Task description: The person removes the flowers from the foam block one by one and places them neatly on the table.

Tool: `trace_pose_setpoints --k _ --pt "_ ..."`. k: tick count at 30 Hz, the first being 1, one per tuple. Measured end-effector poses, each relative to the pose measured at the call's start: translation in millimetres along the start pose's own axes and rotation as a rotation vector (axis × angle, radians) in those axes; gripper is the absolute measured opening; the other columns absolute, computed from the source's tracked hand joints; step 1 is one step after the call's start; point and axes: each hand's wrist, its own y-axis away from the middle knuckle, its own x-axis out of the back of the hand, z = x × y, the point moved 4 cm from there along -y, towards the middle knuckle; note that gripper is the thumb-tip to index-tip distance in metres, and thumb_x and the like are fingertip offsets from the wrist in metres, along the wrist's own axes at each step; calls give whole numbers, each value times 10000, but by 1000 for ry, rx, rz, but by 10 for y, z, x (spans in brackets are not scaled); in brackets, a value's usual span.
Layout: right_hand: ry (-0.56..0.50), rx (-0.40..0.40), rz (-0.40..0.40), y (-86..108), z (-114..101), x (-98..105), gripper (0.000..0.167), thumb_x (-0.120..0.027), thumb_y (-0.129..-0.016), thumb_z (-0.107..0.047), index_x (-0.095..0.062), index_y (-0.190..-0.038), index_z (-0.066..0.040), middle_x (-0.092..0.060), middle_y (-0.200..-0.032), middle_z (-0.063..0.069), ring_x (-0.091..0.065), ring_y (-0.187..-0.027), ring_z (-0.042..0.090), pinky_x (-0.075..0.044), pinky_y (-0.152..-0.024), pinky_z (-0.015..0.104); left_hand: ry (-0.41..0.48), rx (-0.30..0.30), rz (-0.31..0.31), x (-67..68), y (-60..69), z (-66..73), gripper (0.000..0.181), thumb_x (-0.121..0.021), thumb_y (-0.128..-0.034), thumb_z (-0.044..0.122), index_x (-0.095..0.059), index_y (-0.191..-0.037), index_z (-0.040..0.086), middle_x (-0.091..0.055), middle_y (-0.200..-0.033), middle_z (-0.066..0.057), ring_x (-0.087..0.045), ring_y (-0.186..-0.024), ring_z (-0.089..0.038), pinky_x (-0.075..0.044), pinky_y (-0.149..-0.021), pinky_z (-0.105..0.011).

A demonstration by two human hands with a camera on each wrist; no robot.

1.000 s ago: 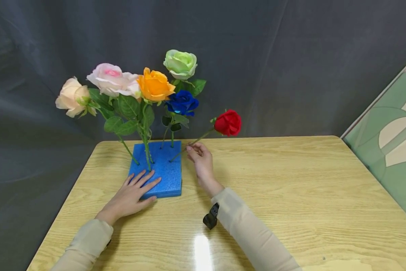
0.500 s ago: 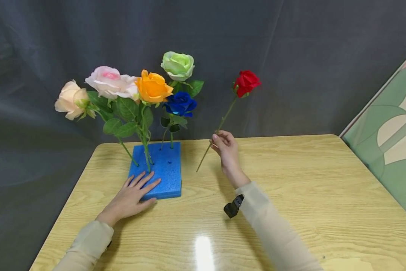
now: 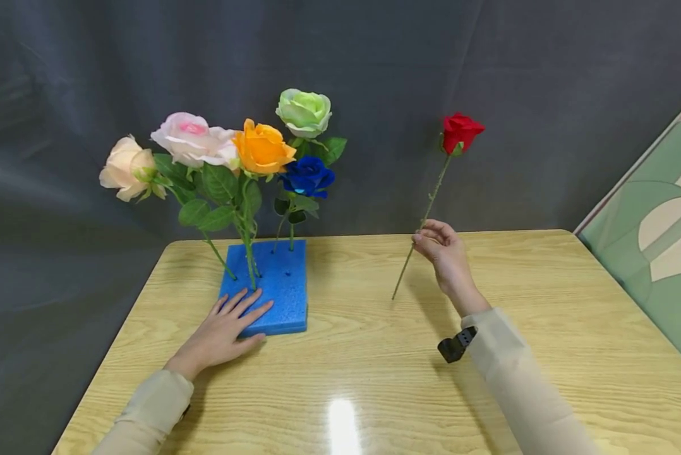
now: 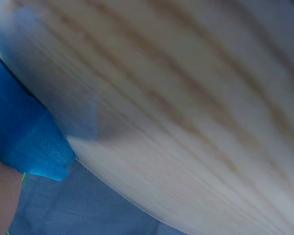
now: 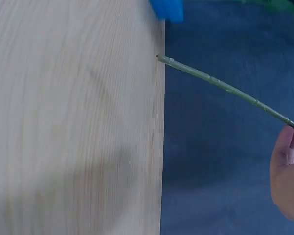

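My right hand (image 3: 447, 256) pinches the stem of a red rose (image 3: 461, 134), its bloom up and leaning right. The bare stem (image 5: 225, 87) slants down past the fingers, its lower end apart from the blue foam block (image 3: 283, 303). With fingers spread, my left hand (image 3: 221, 332) rests on the block's near left part. In the block stand a peach rose (image 3: 126, 169), a pale pink rose (image 3: 189, 139), an orange rose (image 3: 265, 148), a light green rose (image 3: 304, 112) and a blue rose (image 3: 308, 177). A small hole shows in the block's right half.
The wooden table (image 3: 363, 354) extends widely to the right of the block. A dark grey curtain (image 3: 488, 63) hangs behind its far edge. At the far right leans a panel (image 3: 659, 240) with a green leaf pattern.
My right hand has drawn the red rose's stem out of the foam block and carried it to the right, the bloom turning more upright. My left hand stays on the block.
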Motion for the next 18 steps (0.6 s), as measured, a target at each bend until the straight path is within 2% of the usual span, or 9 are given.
trace_pose_setpoints --k 8,14,18 --pt "4 11 -29 82 -225 575 270 -580 -905 49 -657 -1008 -189 -645 -870 -76 -670 -793 34 -550 -742 137 -3 0 3 -17 20 12 643 -560 -932 456 -311 -1504 300 -251 -1593 -60 -197 -1469 -357 -132 -1162 -615" --pt "-64 5 -40 161 -346 1015 335 -557 -889 114 -691 -1044 -151 -697 -867 -36 -699 -796 67 -566 -726 156 -7 0 0 -12 22 22 643 -558 -933 457 -311 -1504 297 -251 -1593 -62 -200 -1468 -358 -136 -1162 -614" --pt "-83 -27 -21 203 -388 1285 333 -555 -884 127 -702 -1034 -132 -721 -848 -16 -713 -780 87 -574 -700 170 -8 2 -2 3 18 30 642 -556 -934 457 -313 -1504 290 -247 -1594 -65 -193 -1470 -357 -131 -1165 -611"
